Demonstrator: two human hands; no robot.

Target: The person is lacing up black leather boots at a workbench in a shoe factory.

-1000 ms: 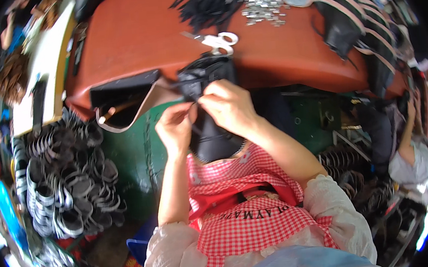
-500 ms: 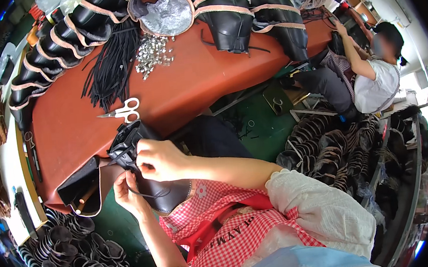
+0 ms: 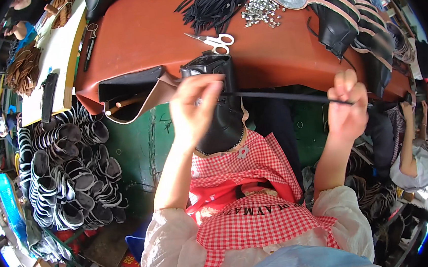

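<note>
Beneath left hand (image 3: 194, 110), hold unclear, black boot (image 3: 223, 125); lace (image 3: 282, 95) in grip of right hand (image 3: 346, 107).

Red checked apron (image 3: 273, 229), gathered white sleeves (image 3: 344, 218), bare hands (image 3: 191, 110)

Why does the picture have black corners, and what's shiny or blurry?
In the head view, the fisheye lens leaves dark corners and bends edges near the rim; also in the head view, light glints off the black boot and silver bits; in that view, the right hand looks slightly soft, the scissors clearer.
</note>
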